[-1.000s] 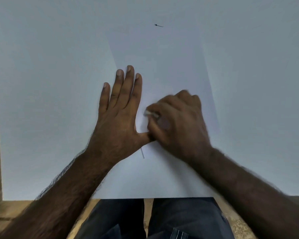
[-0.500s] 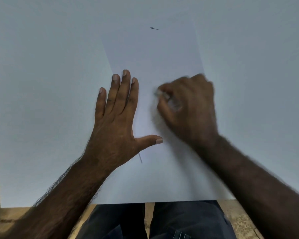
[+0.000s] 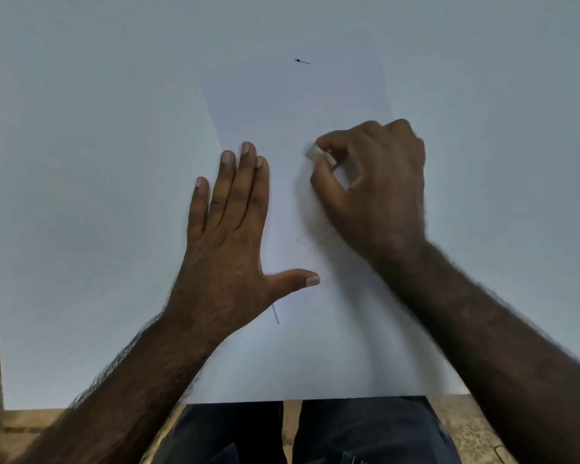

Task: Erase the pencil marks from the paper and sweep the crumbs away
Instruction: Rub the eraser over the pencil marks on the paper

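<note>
**A:** So we've got a big white table [image 3: 81,162] filling nearly the whole shot, with a strip of brownish floor [image 3: 24,426] along the left and bottom edges. Our dark trousers [image 3: 315,433] show at the bottom.

**B:** Yep, and the paper [image 3: 298,112] lies in the middle of the table, a bit skewed, near edge right at the table's edge.

**A:** Left hand [image 3: 228,249] is flat on the paper's left side, fingers straight and together, thumb stuck out to the right. Just pressing down, not gripping anything.

**B:** Right hand [image 3: 372,189] is further up on the right, fingers curled, pinching the eraser [image 3: 317,154] between thumb and forefinger. The eraser's a small white block, its tip down at the sheet, though we can't tell if it's actually touching.

**A:** Faint pencil marks [image 3: 312,236] sit between our two hands. There's a short pale line [image 3: 276,314] just below the left hand too.

**B:** And a tiny dark speck [image 3: 301,60] near the paper's far end.
</note>
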`<state>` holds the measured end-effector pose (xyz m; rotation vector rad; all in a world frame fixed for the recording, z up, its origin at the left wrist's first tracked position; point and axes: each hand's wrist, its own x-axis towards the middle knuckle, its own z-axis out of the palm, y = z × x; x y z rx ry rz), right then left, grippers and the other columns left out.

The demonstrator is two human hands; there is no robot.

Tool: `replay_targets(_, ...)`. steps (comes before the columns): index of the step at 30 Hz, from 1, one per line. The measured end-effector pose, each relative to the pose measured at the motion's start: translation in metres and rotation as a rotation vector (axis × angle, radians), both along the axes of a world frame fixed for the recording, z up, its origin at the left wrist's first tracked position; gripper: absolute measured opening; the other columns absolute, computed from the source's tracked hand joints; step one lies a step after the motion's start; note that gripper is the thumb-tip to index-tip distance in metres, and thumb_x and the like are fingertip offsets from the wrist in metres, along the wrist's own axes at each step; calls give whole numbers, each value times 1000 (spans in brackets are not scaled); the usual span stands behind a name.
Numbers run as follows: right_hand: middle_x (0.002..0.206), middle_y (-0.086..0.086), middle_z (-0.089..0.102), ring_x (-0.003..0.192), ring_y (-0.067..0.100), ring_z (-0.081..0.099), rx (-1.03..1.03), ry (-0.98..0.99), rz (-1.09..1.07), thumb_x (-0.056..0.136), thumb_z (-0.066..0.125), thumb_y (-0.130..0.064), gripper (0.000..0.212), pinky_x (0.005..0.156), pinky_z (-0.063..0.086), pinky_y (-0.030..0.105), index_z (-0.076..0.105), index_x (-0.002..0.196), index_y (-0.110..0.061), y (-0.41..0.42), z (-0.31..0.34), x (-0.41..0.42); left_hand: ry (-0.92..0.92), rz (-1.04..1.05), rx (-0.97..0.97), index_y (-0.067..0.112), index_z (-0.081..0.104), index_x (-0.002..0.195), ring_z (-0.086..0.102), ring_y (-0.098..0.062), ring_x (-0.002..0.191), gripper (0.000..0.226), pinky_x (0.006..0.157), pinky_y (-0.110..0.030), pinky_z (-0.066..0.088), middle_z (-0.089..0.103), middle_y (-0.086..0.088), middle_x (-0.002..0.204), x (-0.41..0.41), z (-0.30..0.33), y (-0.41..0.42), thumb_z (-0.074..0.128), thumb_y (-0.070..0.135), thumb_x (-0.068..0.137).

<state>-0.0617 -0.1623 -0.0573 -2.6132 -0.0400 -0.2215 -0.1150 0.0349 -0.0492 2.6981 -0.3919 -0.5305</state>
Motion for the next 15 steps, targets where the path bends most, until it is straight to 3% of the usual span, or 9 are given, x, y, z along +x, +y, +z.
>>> replay_targets(7,95,-1,75,91,28,63,22,88,232,99,70,-28,14,82,44,46,80,103,-20,24,5,-37,-25,4,3,7,4,169,-9,-25,166,132,134,-53,0,-6,-9,179,-1,0,-1,44,95,81)
replay_targets(11,92,-7,74,91,25,62,-12,7,52,97,67,-32,15,84,39,40,80,101,-25,4,2,2,21,-3,6,12,-8,169,-19,-22,164,137,133,-54,-4,-19,-4,177,1,1,0,46,98,77)
replay_targets(15,96,-9,74,94,18,60,57,56,-27,101,69,-32,14,88,46,39,80,105,-24,-6,2,5,32,2,6,12,-9,169,-20,-23,164,137,133,-54,-5,-20,-4,177,1,2,0,44,99,77)
